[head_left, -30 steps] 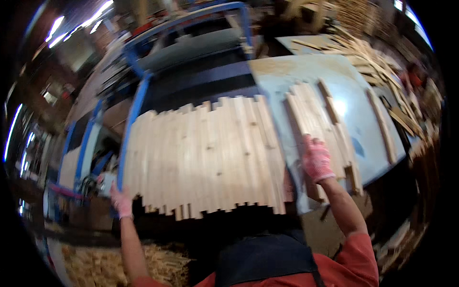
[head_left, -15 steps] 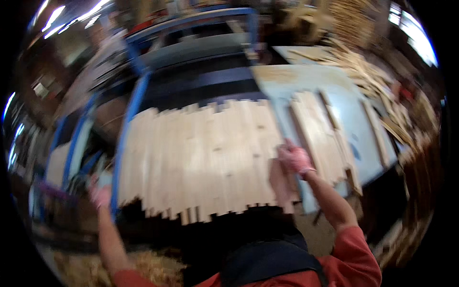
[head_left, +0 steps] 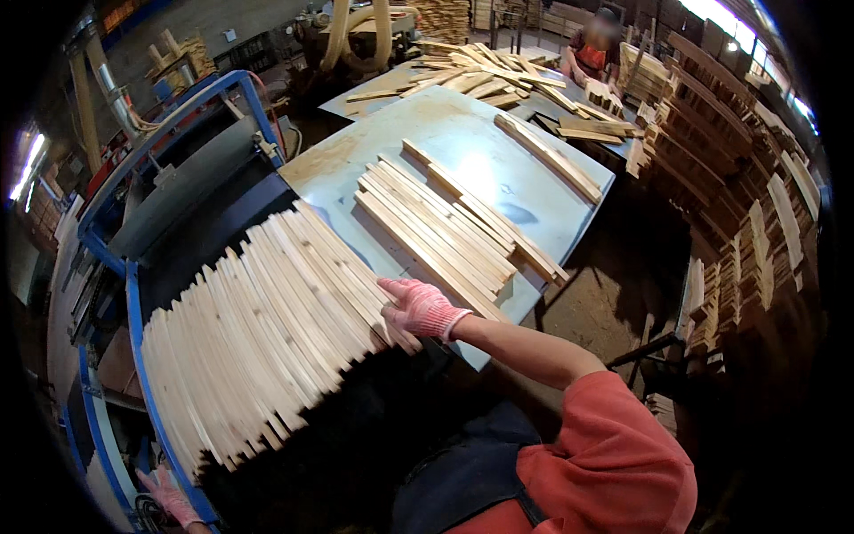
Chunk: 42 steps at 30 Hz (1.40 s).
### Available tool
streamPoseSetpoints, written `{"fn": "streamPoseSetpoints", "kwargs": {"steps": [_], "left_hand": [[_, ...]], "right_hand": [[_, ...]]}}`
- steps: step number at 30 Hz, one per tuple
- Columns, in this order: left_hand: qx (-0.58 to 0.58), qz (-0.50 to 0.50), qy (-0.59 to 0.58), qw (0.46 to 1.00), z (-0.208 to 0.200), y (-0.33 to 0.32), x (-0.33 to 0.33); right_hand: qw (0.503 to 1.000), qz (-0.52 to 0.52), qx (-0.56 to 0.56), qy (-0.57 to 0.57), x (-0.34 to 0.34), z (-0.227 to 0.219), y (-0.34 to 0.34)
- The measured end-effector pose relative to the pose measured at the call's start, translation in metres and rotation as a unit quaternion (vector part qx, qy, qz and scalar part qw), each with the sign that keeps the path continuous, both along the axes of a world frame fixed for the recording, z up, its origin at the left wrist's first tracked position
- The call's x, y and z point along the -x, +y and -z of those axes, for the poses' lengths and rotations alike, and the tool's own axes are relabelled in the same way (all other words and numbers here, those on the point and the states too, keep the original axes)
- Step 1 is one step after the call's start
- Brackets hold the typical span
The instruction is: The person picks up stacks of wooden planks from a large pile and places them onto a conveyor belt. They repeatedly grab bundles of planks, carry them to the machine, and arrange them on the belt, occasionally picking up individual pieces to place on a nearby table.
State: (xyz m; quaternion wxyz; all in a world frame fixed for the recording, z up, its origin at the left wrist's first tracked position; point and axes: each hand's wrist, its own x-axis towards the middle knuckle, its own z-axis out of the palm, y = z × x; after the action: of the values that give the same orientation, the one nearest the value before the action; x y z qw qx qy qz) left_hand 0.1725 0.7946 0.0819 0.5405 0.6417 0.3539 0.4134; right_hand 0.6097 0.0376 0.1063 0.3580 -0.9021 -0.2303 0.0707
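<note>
A row of pale wood strips (head_left: pixel 258 329) lies side by side on the dark bed (head_left: pixel 258 209) of a blue-framed machine, its ends uneven. My right hand (head_left: pixel 422 309), in a pink-and-white knit glove, touches the row's right edge, its fingers stretched over the outermost strip. At the lower left, my left hand (head_left: pixel 169 498), gloved alike, is beside the blue side rail (head_left: pixel 151 392) with fingers spread and nothing in them. Right of the row, a smaller group of strips (head_left: pixel 436 236) lies on a light blue table (head_left: pixel 329 156).
Two strips (head_left: pixel 547 158) lie near the table's far right edge. Behind it is a heap of loose boards (head_left: pixel 485 76), with a co-worker (head_left: pixel 594 58) beside it. Tall stacks of wood (head_left: pixel 712 133) line the right side. The machine's blue upright frame (head_left: pixel 253 107) stands at the far left.
My view has swung to the right, so the row and machine appear farther left and tilted. My right hand stays at the row's right edge; my left hand stays near the blue rail.
</note>
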Motion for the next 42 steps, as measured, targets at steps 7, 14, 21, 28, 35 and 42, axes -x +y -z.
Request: {"fn": "streamPoseSetpoints", "kwargs": {"steps": [7,14,21,28,35,42], "left_hand": [[-0.127,0.226,0.104,0.960,-0.074,-0.348,-0.178],[0.019,0.358,0.080,0.930,-0.079,-0.544,-0.299],[-0.327,0.481,0.150,0.799,-0.059,-0.701,-0.478],[-0.414,0.443,0.477,0.636,-0.050,-0.837,-0.659],[-0.440,0.460,0.542,0.549,-0.048,-0.872,-0.698],[-0.395,0.469,0.523,0.592,-0.033,-0.865,-0.705]], "right_hand": [[0.990,0.115,-0.065,-0.052,-0.022,0.003,-0.150],[0.963,0.115,0.242,-0.002,-0.064,-0.037,-0.253],[0.969,0.003,0.246,-0.026,-0.102,-0.013,-0.295],[0.976,-0.083,0.164,-0.117,-0.127,0.015,-0.306],[0.982,-0.071,0.123,-0.123,-0.137,0.018,-0.308],[0.984,-0.082,0.096,-0.122,-0.146,0.020,-0.308]]}}
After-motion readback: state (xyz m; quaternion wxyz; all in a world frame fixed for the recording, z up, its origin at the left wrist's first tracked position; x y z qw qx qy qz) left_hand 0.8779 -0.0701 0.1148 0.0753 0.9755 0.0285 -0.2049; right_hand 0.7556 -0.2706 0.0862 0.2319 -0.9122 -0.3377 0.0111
